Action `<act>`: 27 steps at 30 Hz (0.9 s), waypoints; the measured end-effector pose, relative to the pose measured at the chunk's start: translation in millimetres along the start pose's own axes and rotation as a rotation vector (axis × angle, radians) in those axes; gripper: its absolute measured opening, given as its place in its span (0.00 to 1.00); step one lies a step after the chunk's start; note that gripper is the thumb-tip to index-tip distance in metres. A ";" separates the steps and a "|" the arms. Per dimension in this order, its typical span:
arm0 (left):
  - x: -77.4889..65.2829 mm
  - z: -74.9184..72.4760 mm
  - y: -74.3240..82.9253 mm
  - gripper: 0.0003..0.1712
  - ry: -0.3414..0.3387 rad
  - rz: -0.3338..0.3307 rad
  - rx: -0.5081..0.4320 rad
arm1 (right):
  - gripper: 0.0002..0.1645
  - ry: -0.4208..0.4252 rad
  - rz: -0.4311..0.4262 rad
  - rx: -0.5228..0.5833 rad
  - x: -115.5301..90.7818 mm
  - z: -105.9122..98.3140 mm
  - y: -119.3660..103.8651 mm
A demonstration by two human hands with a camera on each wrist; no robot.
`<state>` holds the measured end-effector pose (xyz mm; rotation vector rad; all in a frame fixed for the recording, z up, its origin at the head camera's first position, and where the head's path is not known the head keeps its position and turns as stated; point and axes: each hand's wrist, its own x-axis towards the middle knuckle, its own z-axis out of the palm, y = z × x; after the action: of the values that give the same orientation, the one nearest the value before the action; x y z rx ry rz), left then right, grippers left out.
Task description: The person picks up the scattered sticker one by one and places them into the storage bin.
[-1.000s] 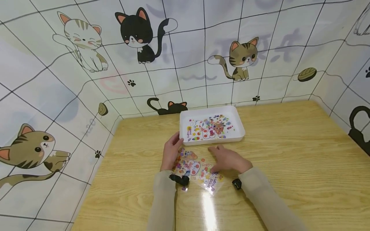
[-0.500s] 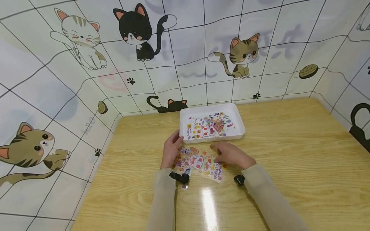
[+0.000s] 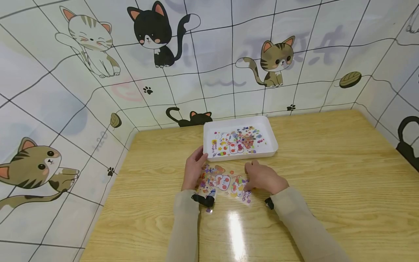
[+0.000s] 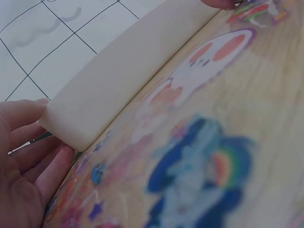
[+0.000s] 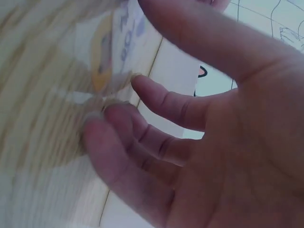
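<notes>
My left hand (image 3: 194,169) holds the front left corner of a white tray (image 3: 242,158), thumb at the corner and fingers along its left side. Flat on the table before the tray lie clear sticker sheets (image 3: 222,182) with bunnies, letters and small colourful figures. My right hand (image 3: 264,177) is at the sheets' right end, its thumb over the printed part. In the right wrist view the fingers (image 5: 156,97) are loosely bent, their tips low at the table beside the clear film (image 5: 100,57); no grip on it shows. The left wrist view shows a blue rainbow-tailed pony sticker (image 4: 194,175) close up.
Inside the tray lie more stickers (image 3: 236,147), many small and loose-looking. Wood-grain table (image 3: 320,174) stretches to both sides. A wall covering (image 3: 216,58) with cartoon cats stands right behind the tray. Black wrist straps (image 3: 203,200) are on the sleeves.
The sheet's right end has slid away from me, towards the tray, and turned straighter. My right hand has shifted slightly right, its fingers drawn in. My left hand keeps its place at the tray corner.
</notes>
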<state>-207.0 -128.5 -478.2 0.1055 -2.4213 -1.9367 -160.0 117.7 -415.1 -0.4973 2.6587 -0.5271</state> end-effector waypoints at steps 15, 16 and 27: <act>1.0 0.9 -2.5 0.23 0.004 0.019 -0.004 | 0.19 0.021 -0.035 0.035 4.2 -1.1 7.4; 1.2 0.8 -2.7 0.23 0.005 0.022 -0.004 | 0.19 0.018 -0.034 0.051 5.3 -1.0 8.6; 1.1 1.3 -2.7 0.23 0.003 0.018 0.002 | 0.11 0.007 -0.018 0.167 10.7 -2.1 18.7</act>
<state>-208.2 -127.8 -481.1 0.0860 -2.4139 -1.9255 -175.1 130.1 -424.4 -0.4701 2.5906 -0.7494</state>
